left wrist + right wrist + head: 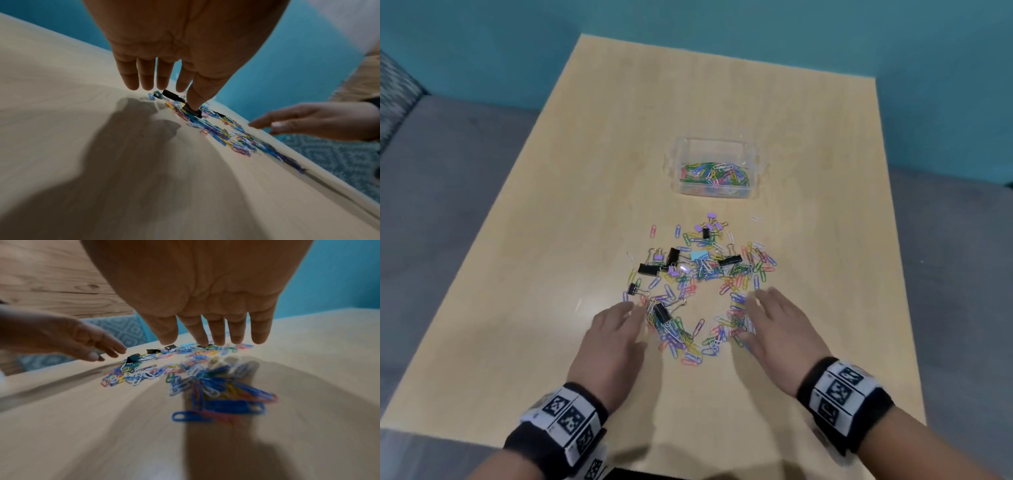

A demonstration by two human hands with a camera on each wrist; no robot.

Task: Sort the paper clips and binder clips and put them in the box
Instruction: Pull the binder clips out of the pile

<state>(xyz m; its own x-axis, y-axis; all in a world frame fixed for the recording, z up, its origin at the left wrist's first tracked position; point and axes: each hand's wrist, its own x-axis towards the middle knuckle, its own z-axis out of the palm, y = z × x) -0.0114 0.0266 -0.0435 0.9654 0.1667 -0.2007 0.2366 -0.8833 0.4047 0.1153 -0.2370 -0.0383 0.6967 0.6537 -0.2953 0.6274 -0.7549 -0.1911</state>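
A heap of coloured paper clips [709,294] mixed with black and purple binder clips [649,269] lies mid-table. Beyond it stands a clear plastic box [681,161] holding paper clips [715,173]. My left hand [616,329] hovers palm down at the heap's left edge, fingers straight, beside a black binder clip [661,312]. In the left wrist view that hand [164,81] holds nothing, its thumb just above the black binder clip [192,112]. My right hand [774,315] hovers flat over the heap's right side; its straight fingers [216,331] hang above the paper clips [216,386].
The wooden table [722,102] has bare surface around the heap. A lone white paper clip [756,219] lies near the box. Grey upholstered seating [448,205] flanks the table, with a teal wall behind.
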